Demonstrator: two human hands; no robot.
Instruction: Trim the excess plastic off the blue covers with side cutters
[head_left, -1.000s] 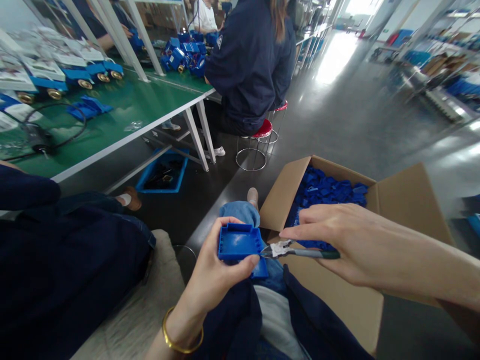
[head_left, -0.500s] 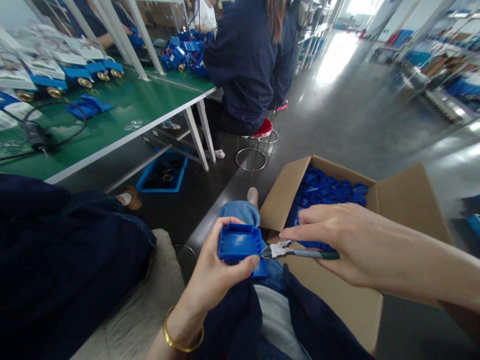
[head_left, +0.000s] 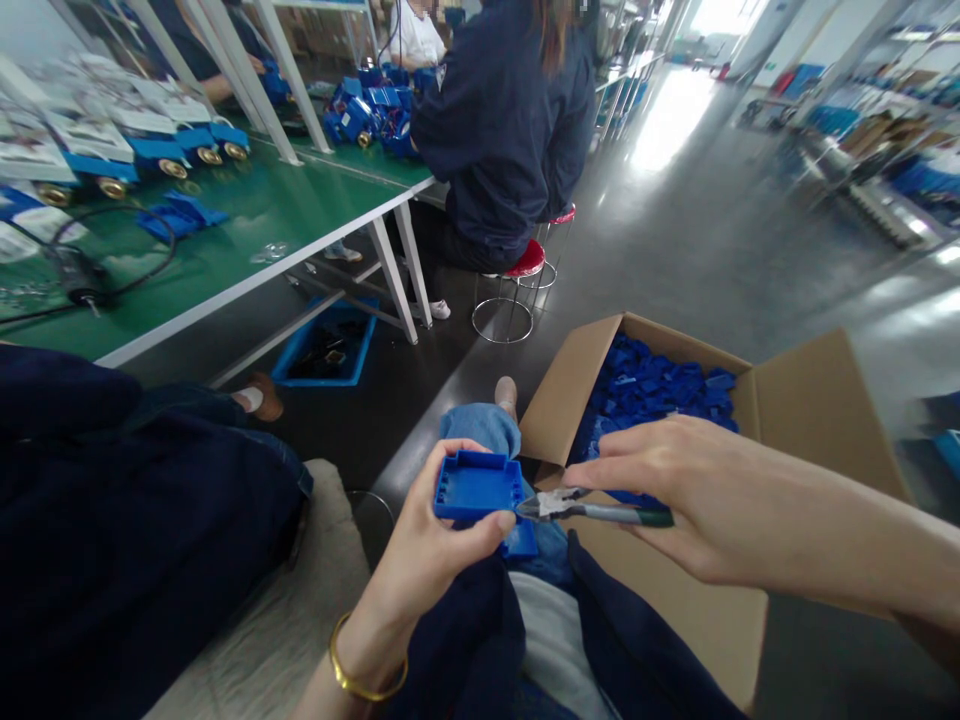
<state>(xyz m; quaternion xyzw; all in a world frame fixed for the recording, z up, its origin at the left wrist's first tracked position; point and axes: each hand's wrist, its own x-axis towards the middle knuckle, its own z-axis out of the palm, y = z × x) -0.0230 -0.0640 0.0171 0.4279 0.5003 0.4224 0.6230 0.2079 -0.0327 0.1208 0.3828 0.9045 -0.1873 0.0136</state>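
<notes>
My left hand (head_left: 427,555) grips a square blue plastic cover (head_left: 476,485) over my lap, thumb on its near edge. My right hand (head_left: 675,490) is closed on small pliers (head_left: 592,510) with dark green handles. The metal jaws touch the right edge of the cover. A second blue piece (head_left: 521,540) lies just under the cover on my knee. A gold bangle (head_left: 360,670) sits on my left wrist.
An open cardboard box (head_left: 810,410) full of blue plastic parts (head_left: 652,385) stands at my right. A green workbench (head_left: 225,240) with blue devices runs along the left. A person in dark blue sits on a red stool (head_left: 525,265). A blue tray (head_left: 326,345) lies under the bench.
Both hands stay nearly still. The plier jaws have shifted slightly left, onto the cover's edge.
</notes>
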